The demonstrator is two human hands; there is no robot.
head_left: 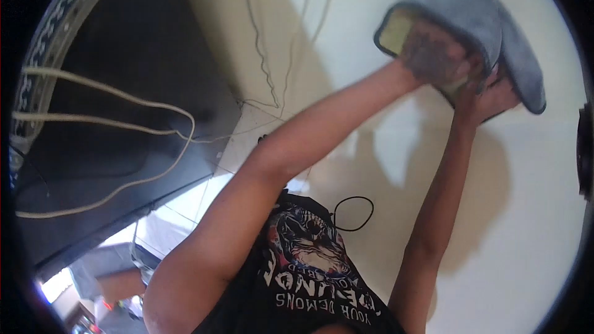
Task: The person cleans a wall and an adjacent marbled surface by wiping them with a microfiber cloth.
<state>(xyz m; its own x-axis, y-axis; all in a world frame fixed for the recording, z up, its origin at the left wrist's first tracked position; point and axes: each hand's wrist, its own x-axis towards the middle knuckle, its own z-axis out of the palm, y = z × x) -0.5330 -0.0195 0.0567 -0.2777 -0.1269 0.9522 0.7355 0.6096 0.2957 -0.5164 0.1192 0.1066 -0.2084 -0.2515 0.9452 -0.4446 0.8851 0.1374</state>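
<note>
A grey cloth (467, 9) with a dark edging and a yellow-green underside is bunched at the upper right, in front of the pale wall. My left hand (436, 55) reaches across to it, slightly blurred, with its fingers against the yellow-green side. Close beside it, my right hand (492, 96) grips the lower part, and a grey fold hangs over its fingers. Some fingertips of both hands are hidden by the folds. Whether the cloth touches the wall is not clear.
A large dark panel (124, 55) fills the left side, with looped pale cords (142, 102) in front of it. Thin wires (263, 55) run down the wall (526, 210). A black cord loop (354, 213) shows beside my black printed shirt (309, 260). Blurred household items lie at lower left.
</note>
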